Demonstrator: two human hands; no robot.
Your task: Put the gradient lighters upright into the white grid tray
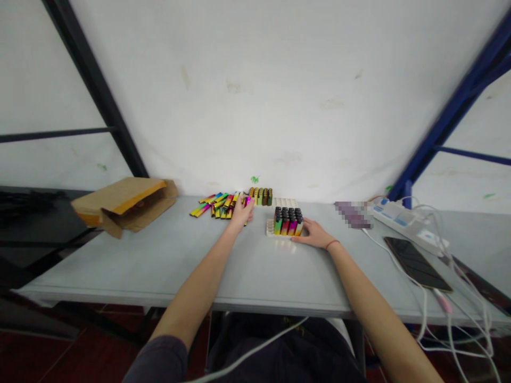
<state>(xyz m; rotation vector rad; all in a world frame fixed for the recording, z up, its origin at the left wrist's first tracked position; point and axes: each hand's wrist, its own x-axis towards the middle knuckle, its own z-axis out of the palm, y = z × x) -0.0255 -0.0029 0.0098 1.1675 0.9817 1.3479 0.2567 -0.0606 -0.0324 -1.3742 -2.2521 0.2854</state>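
A pile of shiny multicoloured lighters (215,205) lies on the grey table (159,260) by the wall. My left hand (241,214) reaches over the pile's right end, fingers curled on a pink lighter (247,202). A white tray (272,227) holds several upright lighters with black tops (288,221). My right hand (315,234) rests flat against the tray's right front corner, fingers spread. Behind the tray stands a row of darker lighters (261,195) and an unfilled white tray (286,202).
An open cardboard box (124,204) lies on its side at the left. At the right are a blurred purple item (353,214), a power strip (407,225) with white cables, and a dark phone (417,263). A white wall backs the table.
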